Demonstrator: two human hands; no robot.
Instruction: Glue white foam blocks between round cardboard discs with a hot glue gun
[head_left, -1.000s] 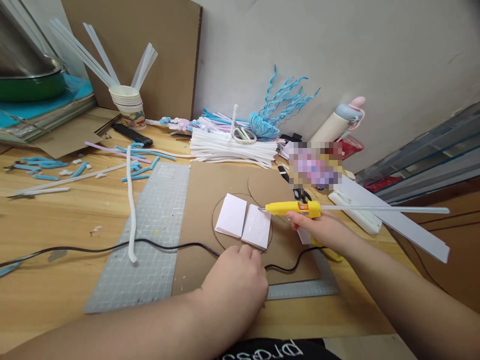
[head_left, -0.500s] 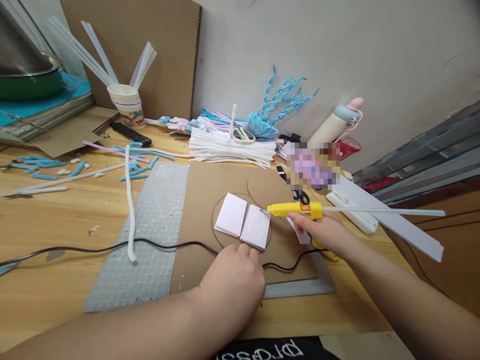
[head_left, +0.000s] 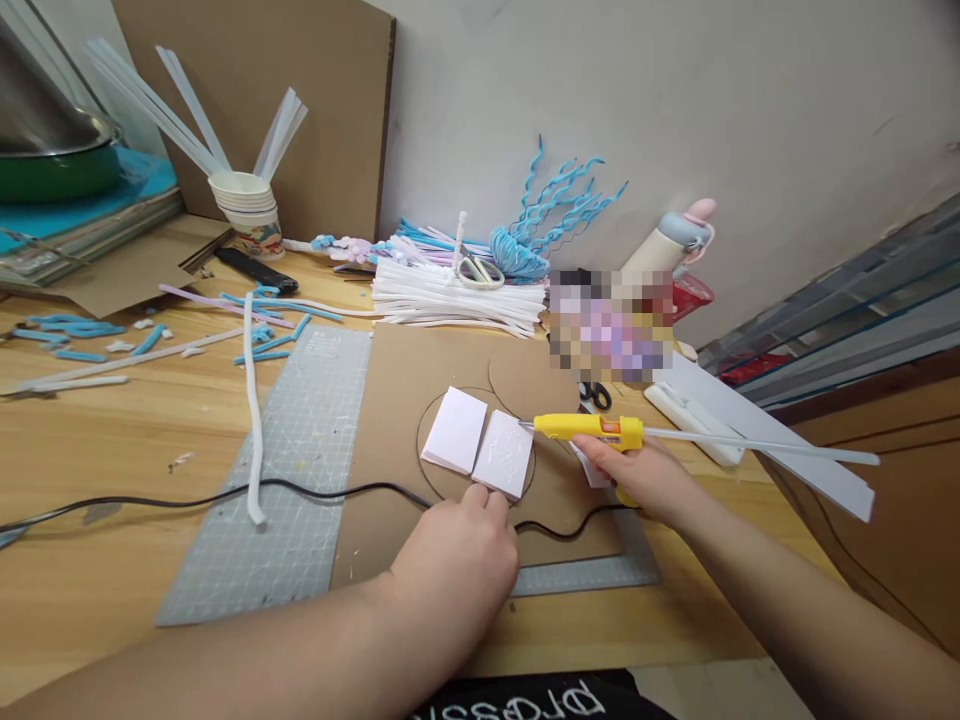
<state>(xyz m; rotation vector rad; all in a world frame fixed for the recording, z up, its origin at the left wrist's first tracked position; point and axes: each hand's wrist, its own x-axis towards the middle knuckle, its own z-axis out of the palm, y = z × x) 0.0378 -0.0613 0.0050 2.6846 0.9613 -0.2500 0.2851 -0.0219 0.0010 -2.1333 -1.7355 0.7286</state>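
My right hand (head_left: 637, 475) grips a yellow hot glue gun (head_left: 581, 428), with a long translucent glue stick (head_left: 765, 446) coming out of its back. The nozzle is at the upper right corner of a white rectangular card piece (head_left: 501, 462), whose face carries raised squiggles of clear glue. My left hand (head_left: 461, 545) is closed at the lower edge of this piece; its fingertips are partly hidden. Close beside it on the left lies a second white piece (head_left: 454, 428), which looks layered. Both rest over a circle drawn on a brown cardboard sheet (head_left: 397, 375).
Under the cardboard lies a grey cutting mat (head_left: 262, 520), crossed by a black cord (head_left: 315, 488). A white fuzzy stem (head_left: 253, 430) lies on the mat. Behind are bundled white stems (head_left: 457, 298), scissors (head_left: 480, 272), paper cups (head_left: 251, 215) and a bottle (head_left: 660, 250). White strips (head_left: 780, 440) lie right.
The whole view has shifted slightly. The glue gun's nozzle stays near the card's upper right corner, and my left hand keeps its place at the lower edge.
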